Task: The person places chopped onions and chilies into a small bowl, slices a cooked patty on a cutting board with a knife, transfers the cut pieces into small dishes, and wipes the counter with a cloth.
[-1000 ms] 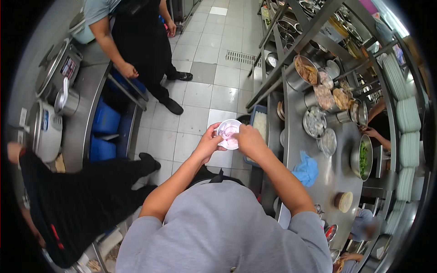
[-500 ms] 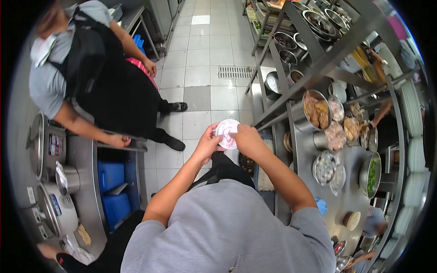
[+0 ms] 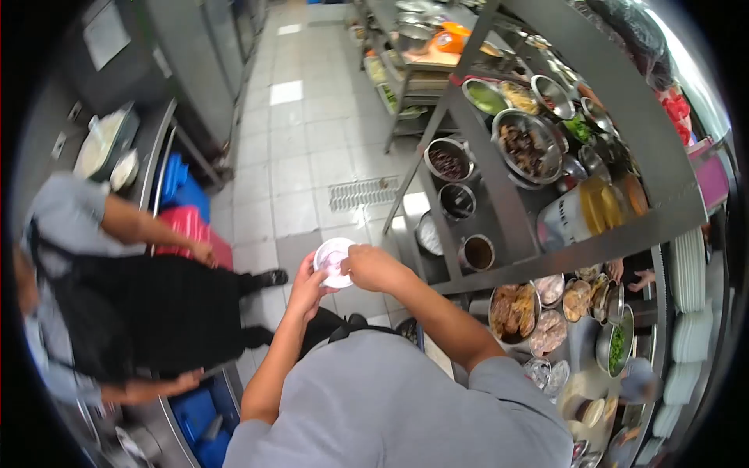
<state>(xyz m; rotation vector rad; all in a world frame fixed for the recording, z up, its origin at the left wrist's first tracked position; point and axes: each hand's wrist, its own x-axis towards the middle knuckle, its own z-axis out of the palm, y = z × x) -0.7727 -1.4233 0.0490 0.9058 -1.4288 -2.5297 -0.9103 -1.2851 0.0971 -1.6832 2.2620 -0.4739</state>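
Head view: left grip (image 3: 306,289) on bowl (image 3: 328,242) edge, tiled aisle (image 3: 295,183) beyond.

Commercial kitchen, steel shelving (image 3: 546,253), stacked plates (image 3: 688,273), food pots (image 3: 449,160)

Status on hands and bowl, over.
Left hand gripping white bowl. Right hand at its rim. Pink contents inside. Nothing visibly blocking; co-worker stands to the left.

grey shirt (image 3: 382,398), short sleeves (image 3: 503,382), black clothing (image 3: 316,331) below
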